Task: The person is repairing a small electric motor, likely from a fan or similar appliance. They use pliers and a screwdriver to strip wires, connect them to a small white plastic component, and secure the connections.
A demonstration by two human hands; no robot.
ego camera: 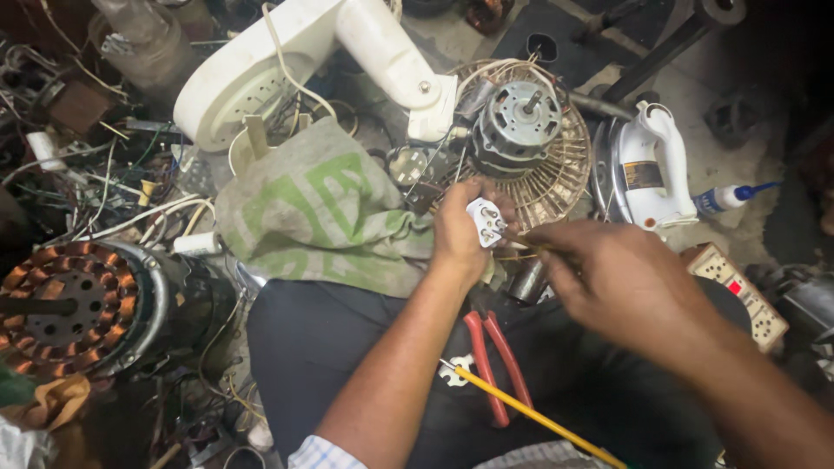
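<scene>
My left hand (460, 230) grips a small white electrical plug (486, 221), pins facing me, just below a fan motor (514, 122) mounted on a round wire guard (560, 178). My right hand (621, 282) is closed on a thin tool whose tip reaches the plug. On my lap lie red-handled pliers (497, 365), a yellow rod (530, 415) and a small white plug part (454, 372). A small metal cylinder (526, 282) sits between my hands.
A white fan stand (287, 61) lies at the top, a green-printed sack (317, 208) under it. A copper-wound motor stator (74, 304) sits at the left among tangled wires. A white iron (651, 169), a glue bottle (730, 198) and a socket strip (747, 295) lie at the right.
</scene>
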